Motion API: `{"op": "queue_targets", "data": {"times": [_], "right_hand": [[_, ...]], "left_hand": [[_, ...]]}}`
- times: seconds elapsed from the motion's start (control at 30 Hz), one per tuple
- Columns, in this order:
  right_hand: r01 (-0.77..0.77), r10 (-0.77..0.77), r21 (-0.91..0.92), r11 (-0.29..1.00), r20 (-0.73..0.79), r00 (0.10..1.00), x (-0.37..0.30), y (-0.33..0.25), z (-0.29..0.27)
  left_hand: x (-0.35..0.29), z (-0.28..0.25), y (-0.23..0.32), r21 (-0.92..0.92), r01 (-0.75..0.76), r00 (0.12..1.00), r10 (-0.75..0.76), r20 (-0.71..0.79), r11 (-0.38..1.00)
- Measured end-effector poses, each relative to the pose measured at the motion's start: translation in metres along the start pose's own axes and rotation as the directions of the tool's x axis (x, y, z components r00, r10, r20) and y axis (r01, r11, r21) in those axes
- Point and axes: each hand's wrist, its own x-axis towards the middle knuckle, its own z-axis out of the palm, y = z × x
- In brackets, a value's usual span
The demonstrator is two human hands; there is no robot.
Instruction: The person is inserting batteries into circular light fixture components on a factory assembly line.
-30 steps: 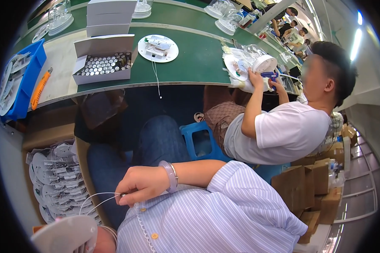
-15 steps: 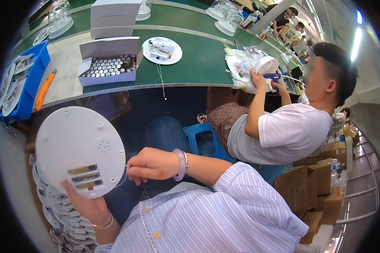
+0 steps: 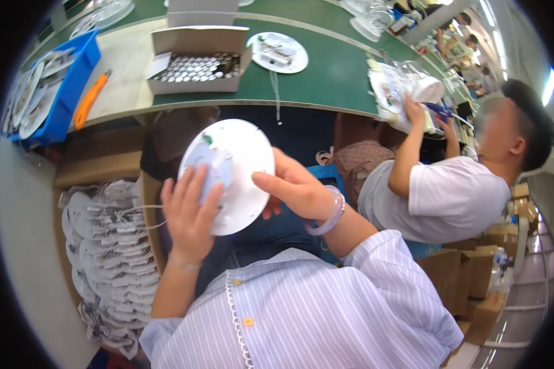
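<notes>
The green-topped bench (image 3: 335, 77) runs across the upper view, carrying supplies within arm's reach. A co-worker (image 3: 443, 206) sits along it to the right. Below the bench, at the wearer's left, an open carton (image 3: 92, 166) holds white discs (image 3: 114, 246) stacked on their sides, presumably to save room and keep each rim easy to pick out. A blue tray (image 3: 72, 92) on the bench's left end collects loose flat parts, perhaps to stop them sliding off. Beside it, an open box (image 3: 197, 86) keeps silver-topped cylinders (image 3: 194, 69) upright in close rows, ends up.

The held white disc (image 3: 246, 160) is in front of the wearer's chest, below the bench edge, its fitted face turned toward the eyes, likely for a clear view. The right grip (image 3: 298, 190) is closed on its right rim, thumb on the face, which seems to steady it. The left grip (image 3: 189, 212) lies spread over the left part of that face; its thumb is hidden, so I cannot tell whether it clasps anything. An orange cutter (image 3: 91, 101) lies near the tray. Thin white wires (image 3: 144, 207) trail leftward beside the left grip, apparently left slack
</notes>
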Motion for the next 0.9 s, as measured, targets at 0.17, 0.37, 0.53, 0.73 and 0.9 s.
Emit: {"op": "queue_targets", "data": {"times": [0.17,0.37,0.53,0.73,0.9], "right_hand": [[0.143,-0.115,0.091,0.986,-0.261,0.958,0.012,0.009,-0.022],[0.457,-0.221,0.328,0.827,-0.558,0.8,0.027,0.0,-0.123],[0.533,-0.205,0.402,0.744,-0.622,0.755,0.058,0.019,-0.209],[0.487,-0.07,0.426,0.763,-0.693,0.717,0.094,0.027,-0.234],[-0.156,0.121,-0.032,0.987,-0.482,0.867,0.084,-0.001,-0.164]], "left_hand": [[0.006,0.006,0.006,0.111,-0.014,0.998,0.021,-0.067,0.994],[-0.032,-0.007,-0.029,-0.075,0.211,0.943,-0.223,-0.246,0.975],[-0.1,-0.015,-0.087,0.298,0.583,0.811,-0.562,-0.16,0.756],[-0.18,-0.029,-0.119,0.402,0.638,0.685,-0.722,0.094,0.657],[-0.181,-0.041,-0.111,0.443,0.641,0.654,-0.748,0.112,0.626]]}}
